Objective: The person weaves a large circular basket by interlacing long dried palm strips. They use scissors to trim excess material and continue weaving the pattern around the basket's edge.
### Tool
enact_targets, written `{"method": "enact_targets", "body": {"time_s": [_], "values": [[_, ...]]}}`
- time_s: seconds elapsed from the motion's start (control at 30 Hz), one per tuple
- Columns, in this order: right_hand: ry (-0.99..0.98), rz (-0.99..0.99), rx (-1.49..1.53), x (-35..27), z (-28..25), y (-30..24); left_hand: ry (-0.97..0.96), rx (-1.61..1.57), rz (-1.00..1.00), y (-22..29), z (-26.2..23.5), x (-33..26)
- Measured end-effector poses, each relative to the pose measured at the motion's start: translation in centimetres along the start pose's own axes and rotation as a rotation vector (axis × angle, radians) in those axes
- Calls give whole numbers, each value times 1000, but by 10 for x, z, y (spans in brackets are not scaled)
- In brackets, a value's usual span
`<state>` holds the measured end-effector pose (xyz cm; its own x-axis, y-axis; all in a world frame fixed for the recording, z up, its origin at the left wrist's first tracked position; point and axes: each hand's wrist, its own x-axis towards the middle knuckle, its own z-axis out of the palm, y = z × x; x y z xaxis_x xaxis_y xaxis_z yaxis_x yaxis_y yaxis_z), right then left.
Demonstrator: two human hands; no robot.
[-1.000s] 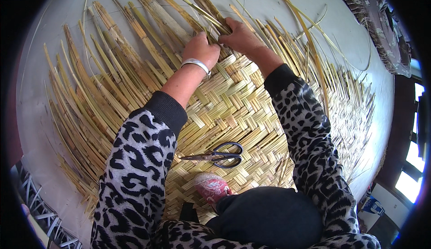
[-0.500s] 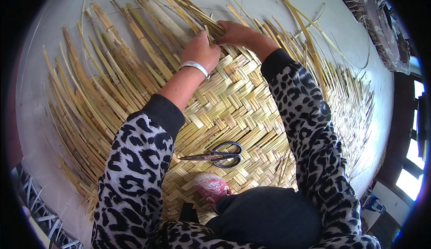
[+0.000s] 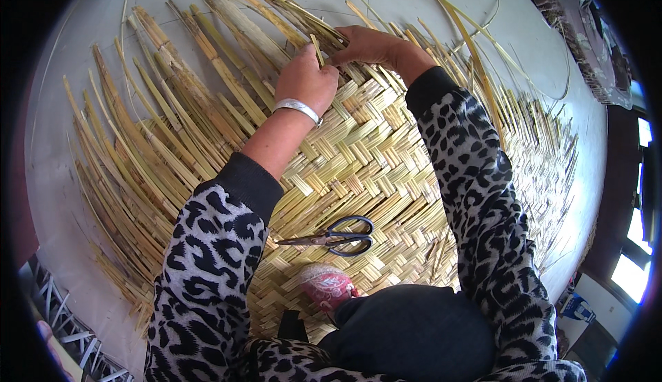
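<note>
Compared with a second ago, the long, yellow-brown split-cane strips beside the right hand lean further toward eleven o'clock, and a short, pale-yellow flat strip end now stands up at the left hand. Both hands sit near twelve o'clock, at the far edge of the broad, straw-coloured herringbone-woven cane mat, which spreads from them toward four and six o'clock. Left thumb and fingers are drawn narrow, apparently pinching that strip end; the right hand arches over the strips, its fingertips hidden, so I cannot tell how tightly it grips. Working well here probably means pinning the weave close to the edge with the left, bending the stiff strips gradually to avoid splitting, and keeping each snug against its neighbour. Black-handled metal scissors lie on the mat toward six o'clock, sensibly clear of both hands.
</note>
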<state>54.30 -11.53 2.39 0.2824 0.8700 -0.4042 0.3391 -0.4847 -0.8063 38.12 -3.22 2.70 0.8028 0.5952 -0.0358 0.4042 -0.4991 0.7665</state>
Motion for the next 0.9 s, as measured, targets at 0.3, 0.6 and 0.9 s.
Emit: {"method": "enact_targets", "body": {"time_s": [0.3,0.6,0.9], "values": [[103,13,-144,-5,10,-6,-170,-33,-157,4,-6,3],[497,-94,-134,-30,35,-8,-285,-148,-270,-10,0,19],[443,-84,-234,-39,28,-13,-182,-677,-369,-17,-21,-24]]}}
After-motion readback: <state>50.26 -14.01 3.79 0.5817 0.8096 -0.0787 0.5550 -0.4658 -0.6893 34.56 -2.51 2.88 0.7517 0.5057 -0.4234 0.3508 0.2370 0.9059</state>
